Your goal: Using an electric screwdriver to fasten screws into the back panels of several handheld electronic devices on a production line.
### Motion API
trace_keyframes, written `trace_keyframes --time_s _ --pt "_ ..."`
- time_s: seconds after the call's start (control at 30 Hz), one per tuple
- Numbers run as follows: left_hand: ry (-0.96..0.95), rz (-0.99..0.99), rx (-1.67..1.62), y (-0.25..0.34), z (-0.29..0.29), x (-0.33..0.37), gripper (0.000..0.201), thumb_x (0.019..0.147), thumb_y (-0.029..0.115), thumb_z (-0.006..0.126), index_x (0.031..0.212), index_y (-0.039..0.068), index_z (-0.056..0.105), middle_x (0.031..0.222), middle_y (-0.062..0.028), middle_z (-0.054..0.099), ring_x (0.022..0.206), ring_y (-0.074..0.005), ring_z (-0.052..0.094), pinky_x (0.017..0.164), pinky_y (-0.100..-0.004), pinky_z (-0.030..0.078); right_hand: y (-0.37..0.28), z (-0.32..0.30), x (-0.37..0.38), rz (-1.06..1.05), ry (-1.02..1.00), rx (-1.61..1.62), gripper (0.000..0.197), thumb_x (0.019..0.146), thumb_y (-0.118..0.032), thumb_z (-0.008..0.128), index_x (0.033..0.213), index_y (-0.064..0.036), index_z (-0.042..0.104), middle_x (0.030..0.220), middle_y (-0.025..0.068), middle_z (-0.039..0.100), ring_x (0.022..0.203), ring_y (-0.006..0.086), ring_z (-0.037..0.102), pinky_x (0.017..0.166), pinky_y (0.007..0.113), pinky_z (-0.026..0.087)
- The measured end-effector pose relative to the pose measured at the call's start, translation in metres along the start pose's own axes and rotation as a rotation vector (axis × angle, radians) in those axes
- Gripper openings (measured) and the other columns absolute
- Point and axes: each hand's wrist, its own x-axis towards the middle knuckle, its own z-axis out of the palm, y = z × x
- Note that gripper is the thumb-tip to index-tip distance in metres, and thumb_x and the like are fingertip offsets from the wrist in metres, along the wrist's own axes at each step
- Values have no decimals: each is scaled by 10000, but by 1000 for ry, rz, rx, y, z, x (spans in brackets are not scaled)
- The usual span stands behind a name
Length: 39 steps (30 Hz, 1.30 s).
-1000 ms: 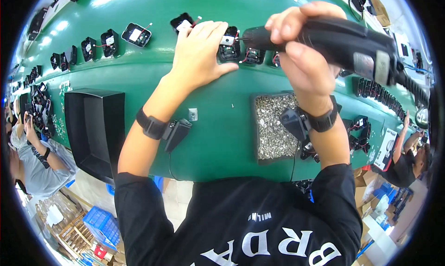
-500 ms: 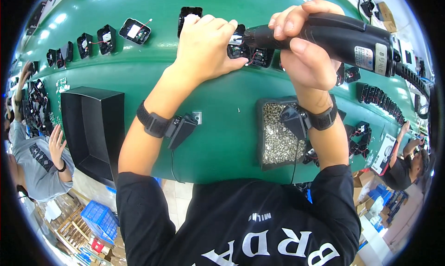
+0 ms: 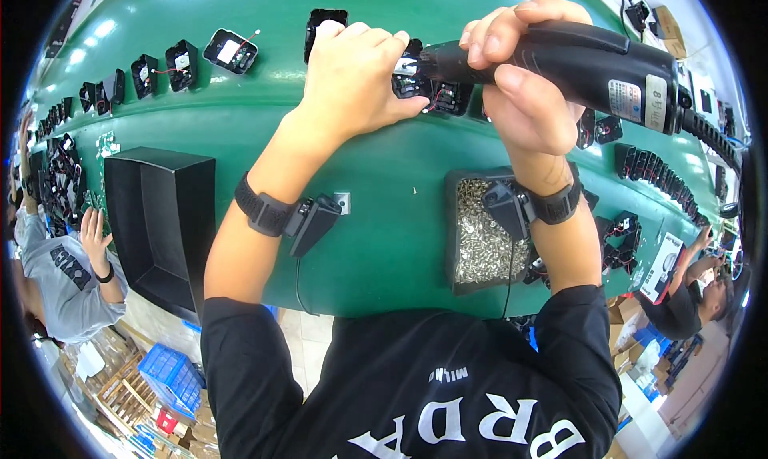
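Observation:
My right hand [image 3: 532, 87] is wrapped round a black electric screwdriver [image 3: 600, 67], held nearly level with its tip pointing left. The tip meets a small black plastic housing [image 3: 410, 85] with electronics inside. My left hand [image 3: 352, 79] is closed over that housing from the left, thumb stretched along its near side, hiding much of it. Just beside it lies another open housing [image 3: 453, 97] with a red wire. A further black housing [image 3: 326, 27] stands behind my left fingers.
A tray of small silvery screws [image 3: 484, 247] sits under my right wrist. To the left stands a large black bin [image 3: 160, 219]. Open housings [image 3: 182, 65] line the green table [image 3: 384, 219]. One loose screw [image 3: 414, 191] lies mid-table. Co-workers [image 3: 68, 275] are at both sides.
My hands, the screwdriver and the housing hold almost the same pose. At the left, the co-worker's raised arm has lowered; the co-worker at the right has shifted slightly.

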Motion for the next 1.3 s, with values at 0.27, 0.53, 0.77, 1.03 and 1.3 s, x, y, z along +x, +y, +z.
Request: trace_keyframes --time_s 0.27,0.53,0.77,1.03,1.3 --pt "-19 -20 27 -3 0 0 582 512 446 873 923 76 690 750 -31 654 750 -217 621 756 -387 398 -21 42 19 349 141 20 398 771 43 699 1045 -32 421 869 100 578 804 178 585 795 330 497" --pt "79 34 28 -16 9 -4 545 533 462 845 897 86 692 713 -18 644 723 -209 615 720 -393 390 14 32 16 61 -307 -577 120 709 15 579 820 -28 566 754 49 589 714 172 587 693 317 501" --pt "8 -48 64 -24 16 -9 663 564 455 859 1085 85 684 906 -53 690 906 -222 638 871 -417 418 6 22 4 28 10 -153 479 769 -43 600 1229 3 473 898 120 594 795 239 580 800 415 474" --pt "-108 -2 -151 20 -40 -72 321 733 108 751 1048 125 685 962 -49 636 929 -248 594 796 -392 436 -145 29 -24 144 -90 -115 459 721 -108 755 1117 -148 526 805 -53 600 713 105 582 733 269 426" --pt "-77 -575 -67 42 -76 -144 428 641 208 851 1013 56 705 859 -62 634 779 -259 607 692 -363 494 -165 37 -87 122 51 -84 406 709 -21 777 1029 -105 542 756 25 682 642 161 670 640 278 553"
